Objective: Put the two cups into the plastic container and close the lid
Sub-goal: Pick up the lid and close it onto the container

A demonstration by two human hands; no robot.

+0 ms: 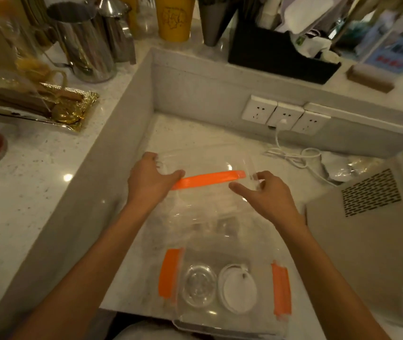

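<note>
- White speckled counter (36, 192) steps down into a recessed bay; all task items sit in the bay.
- Far left, upper level: gold tray (48, 106) with brown sticks on it, steel jugs (85, 45) behind it, yellow cup (174, 18) further back.
- Left hand (150, 179) on the left end of the lid (207, 173); fingers wrap over the far edge, thumb lies along the near edge, touching the orange clip (209, 179). Fingers clamped on the lid.
- Lid is clear plastic, tilted up, with the orange clip running along its raised edge between the two hands.
- Container (222, 312) below the lid, close to the near edge of the bay. Clear walls, orange latches on the left (169, 274) and right (281, 290) sides, both hanging open.
- Two cups inside, side by side, seen from above: clear cup (199, 285) on the left, white cup (238, 289) on the right. Touching or just beside each other, cannot tell which.
- Right hand (266, 195) at the lid's right end; fingers curl round the clear corner, thumb points left, apart from the plastic. Grip is loose, fingers partly closed on the lid.
- Back wall: three white sockets (285, 115), one with a white cable (291, 155) plugged in, coiled on the bay floor.
- Right: grey machine (367, 229) with a vent grille, just beside the container.
- Top right: black box (276, 55) holding cloths.
</note>
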